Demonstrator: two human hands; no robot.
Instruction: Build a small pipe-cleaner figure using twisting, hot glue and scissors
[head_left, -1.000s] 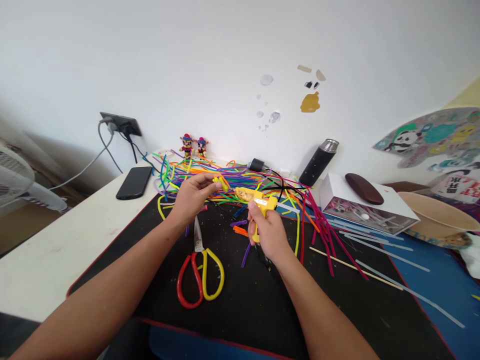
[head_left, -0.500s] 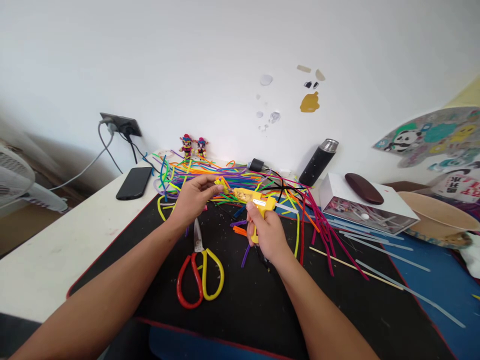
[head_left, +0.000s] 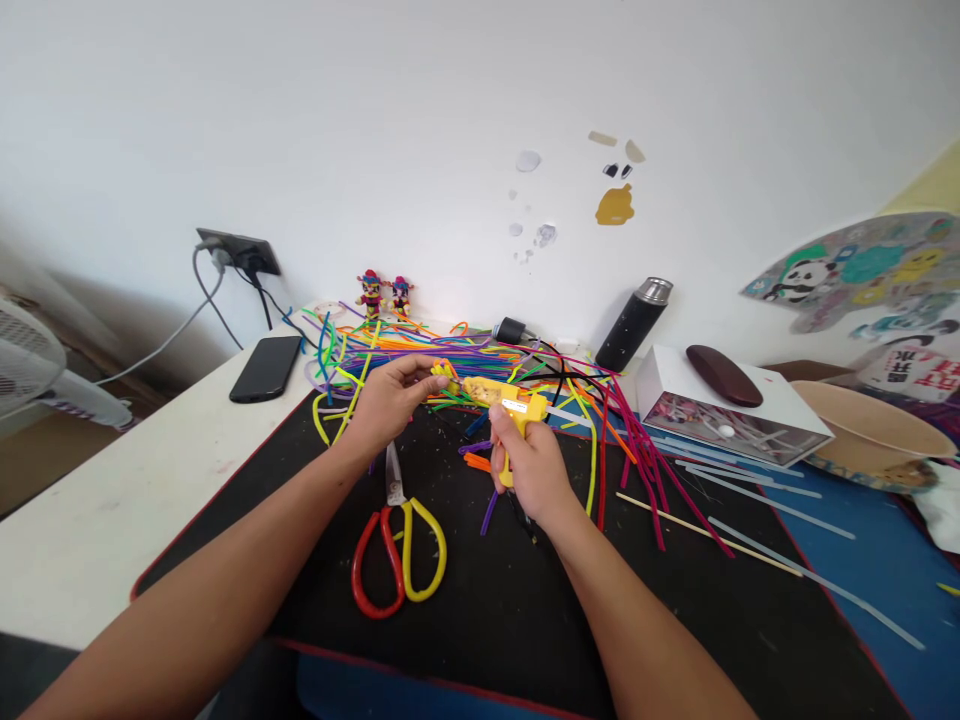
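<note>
Pinched in the fingertips of my left hand point(head_left: 399, 393) is a small piece of yellow and orange pipe cleaner point(head_left: 445, 374), partly hidden by the fingers. My right hand point(head_left: 531, 462) is wrapped round the handle of a yellow hot glue gun point(head_left: 514, 400). Its nozzle points left, close to the pipe cleaner piece; whether they touch I cannot tell. A clear glue stick point(head_left: 568, 414) sticks out of the gun's back. Below my hands lie scissors point(head_left: 400, 550) with one red and one yellow handle. Short purple and orange pipe cleaners point(head_left: 478, 461) lie beside the gun.
A heap of coloured pipe cleaners point(head_left: 420, 352) spreads along the wall, with two small figures point(head_left: 371, 293) behind it. To the right are a black thermos point(head_left: 636, 322), a white box point(head_left: 750, 420), clear glue sticks point(head_left: 780, 505) and a wooden stick point(head_left: 705, 532). A phone point(head_left: 265, 369) lies left.
The view has shifted slightly. My left hand has turned the pipe cleaner piece a little, while the glue gun stays near it in my right hand.
</note>
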